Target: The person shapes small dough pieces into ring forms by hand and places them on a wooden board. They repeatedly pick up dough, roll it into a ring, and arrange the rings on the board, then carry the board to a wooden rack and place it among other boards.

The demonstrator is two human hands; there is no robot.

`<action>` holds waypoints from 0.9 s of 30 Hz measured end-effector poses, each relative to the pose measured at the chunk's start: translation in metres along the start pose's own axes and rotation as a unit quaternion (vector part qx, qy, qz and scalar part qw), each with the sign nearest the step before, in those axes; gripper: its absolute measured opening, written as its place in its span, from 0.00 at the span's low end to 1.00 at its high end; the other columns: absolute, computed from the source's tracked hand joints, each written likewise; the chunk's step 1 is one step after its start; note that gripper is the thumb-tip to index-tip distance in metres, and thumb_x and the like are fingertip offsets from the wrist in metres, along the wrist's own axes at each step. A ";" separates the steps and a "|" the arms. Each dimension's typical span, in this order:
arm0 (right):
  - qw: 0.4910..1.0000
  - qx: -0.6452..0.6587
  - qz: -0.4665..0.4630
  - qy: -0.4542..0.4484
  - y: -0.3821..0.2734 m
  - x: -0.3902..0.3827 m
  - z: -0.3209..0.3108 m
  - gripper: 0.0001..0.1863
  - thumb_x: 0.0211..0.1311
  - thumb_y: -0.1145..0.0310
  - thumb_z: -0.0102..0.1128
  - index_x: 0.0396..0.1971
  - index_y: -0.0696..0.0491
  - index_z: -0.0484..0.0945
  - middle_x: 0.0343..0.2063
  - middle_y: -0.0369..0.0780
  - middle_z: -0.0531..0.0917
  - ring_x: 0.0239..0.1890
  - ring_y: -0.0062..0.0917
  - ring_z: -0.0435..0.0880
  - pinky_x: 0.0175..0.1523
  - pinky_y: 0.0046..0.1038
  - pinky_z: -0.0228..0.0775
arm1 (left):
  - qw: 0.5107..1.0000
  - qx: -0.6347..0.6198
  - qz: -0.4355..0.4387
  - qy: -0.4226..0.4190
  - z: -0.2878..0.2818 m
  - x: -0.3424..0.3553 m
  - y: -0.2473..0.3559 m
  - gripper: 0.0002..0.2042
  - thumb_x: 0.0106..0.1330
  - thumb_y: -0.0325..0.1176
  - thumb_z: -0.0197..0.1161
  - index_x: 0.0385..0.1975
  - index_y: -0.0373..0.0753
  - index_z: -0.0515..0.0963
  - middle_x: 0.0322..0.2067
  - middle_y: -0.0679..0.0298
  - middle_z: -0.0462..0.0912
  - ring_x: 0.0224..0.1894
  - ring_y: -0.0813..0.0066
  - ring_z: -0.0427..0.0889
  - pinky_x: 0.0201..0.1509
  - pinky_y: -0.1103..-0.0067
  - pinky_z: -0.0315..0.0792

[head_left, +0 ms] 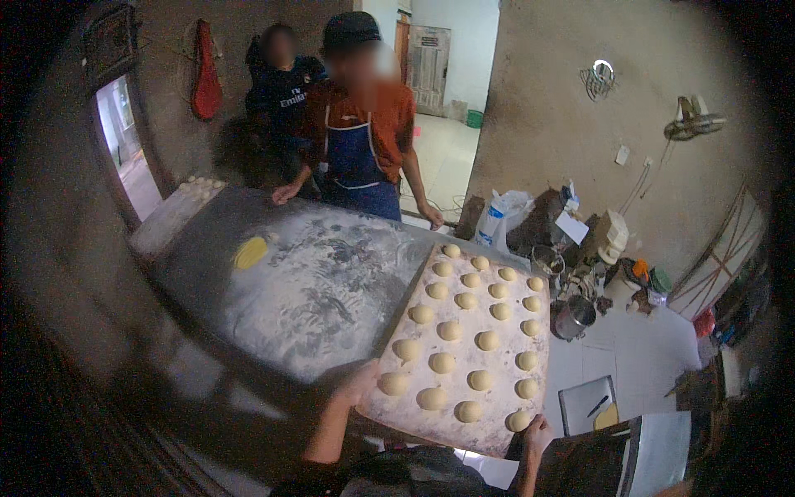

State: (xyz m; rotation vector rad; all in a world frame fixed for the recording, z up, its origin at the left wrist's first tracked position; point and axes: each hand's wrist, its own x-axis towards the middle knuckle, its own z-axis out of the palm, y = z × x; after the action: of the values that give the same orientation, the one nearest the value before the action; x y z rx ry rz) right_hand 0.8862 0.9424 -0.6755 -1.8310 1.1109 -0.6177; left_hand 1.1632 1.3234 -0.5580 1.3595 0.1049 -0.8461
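1. A dark table dusted with flour fills the centre-left.
2. Right of centre, a pale board carries dough balls, probably spaced against sticking.
3. Left hand grips its lower-left edge, right hand its lower-right corner, likely keeping it level; fingertips underneath are hidden.
4. Both forearms rise from the frame's bottom, spread apart.
5. An aproned co-worker stands upper centre.

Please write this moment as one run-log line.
left hand: holds board, left edge; right hand: holds board, near-right corner; board: carries dough balls; table: partly floured
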 end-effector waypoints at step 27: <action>-0.173 -0.003 -0.032 -0.984 -0.453 -0.681 -0.350 0.33 0.61 0.43 0.55 0.55 0.55 0.66 0.42 0.48 0.76 0.37 0.38 0.79 0.47 0.40 0.77 | 0.087 -0.088 0.622 0.773 0.417 -0.774 -0.146 0.15 0.68 0.37 0.54 0.51 0.40 0.65 0.38 0.55 0.77 0.41 0.62 0.79 0.41 0.70 0.74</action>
State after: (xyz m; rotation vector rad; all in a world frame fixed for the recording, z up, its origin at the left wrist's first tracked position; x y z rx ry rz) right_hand 0.4956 1.4871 -0.0906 0.5477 2.2064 -3.1259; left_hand 0.3646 1.3232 -0.1628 0.8288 0.5163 2.3056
